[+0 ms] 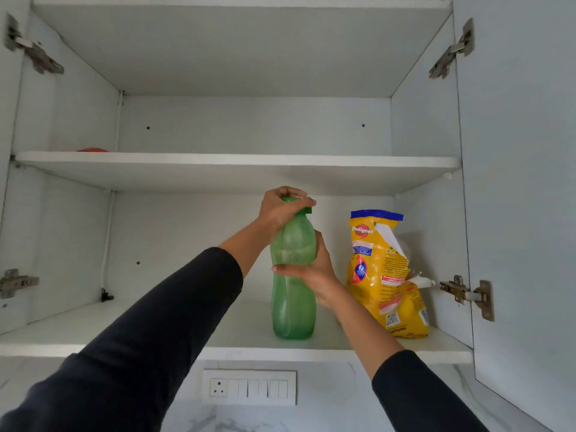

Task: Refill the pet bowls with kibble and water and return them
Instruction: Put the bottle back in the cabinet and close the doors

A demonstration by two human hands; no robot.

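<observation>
Left hand (282,207): curled over green bottle (293,294) cap.
Right hand (314,269): wrapped round bottle waist.
Beside right hand: yellow kibble bag (386,275), apart.

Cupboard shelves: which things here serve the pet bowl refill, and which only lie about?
For the job:
- green bottle, standing on the lower shelf, left hand gripping its cap, right hand round its body
- yellow kibble bag, right of the bottle

Lying about:
- red object on the upper shelf
- wall switch panel
</observation>
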